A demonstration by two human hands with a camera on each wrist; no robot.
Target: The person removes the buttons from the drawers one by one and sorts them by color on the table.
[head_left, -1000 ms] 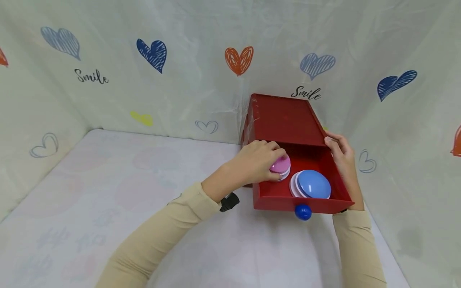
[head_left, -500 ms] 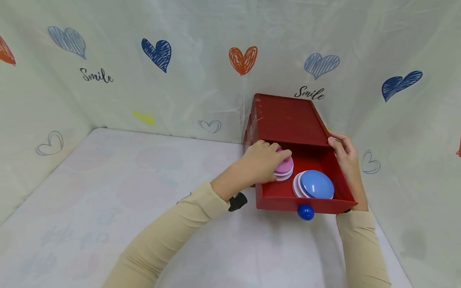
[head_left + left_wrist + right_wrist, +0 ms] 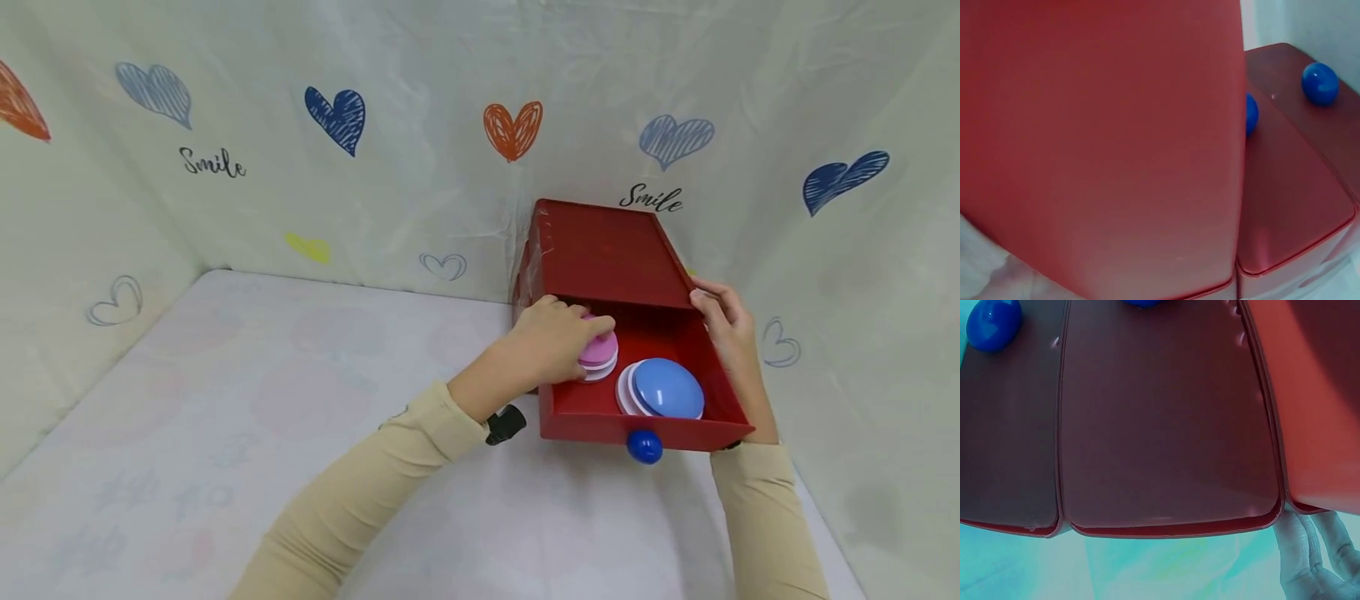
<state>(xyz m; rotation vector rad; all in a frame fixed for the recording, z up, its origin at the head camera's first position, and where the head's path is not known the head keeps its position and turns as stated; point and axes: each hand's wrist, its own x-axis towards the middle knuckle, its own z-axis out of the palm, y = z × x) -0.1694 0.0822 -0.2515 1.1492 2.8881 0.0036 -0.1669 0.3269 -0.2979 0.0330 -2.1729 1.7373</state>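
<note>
My left hand point(image 3: 558, 337) grips a pink dome-topped round button point(image 3: 597, 350) with a white base. It lies at the left side of the pulled-out top drawer point(image 3: 618, 427) of a red cabinet point(image 3: 609, 250). To its right in the drawer rests a larger blue dome-topped button point(image 3: 669, 388), also on a white base. My right hand point(image 3: 727, 329) is against the cabinet's right side, near the drawer opening. In the right wrist view, fingers point(image 3: 1294, 544) touch the cabinet's side edge. The left hand is hidden in its own wrist view, where the drawer fills most of the frame.
A blue knob point(image 3: 645, 447) sticks out from the drawer front. Lower drawers point(image 3: 1297, 194) of the cabinet are pushed in, each with a blue knob point(image 3: 1320, 84). The cabinet stands on a white table point(image 3: 360, 350) against a white cloth backdrop point(image 3: 420, 183) printed with hearts.
The scene has drifted slightly right in the head view. My left hand stays on the pink button, my right hand stays at the cabinet's side, and the drawer remains pulled out.
</note>
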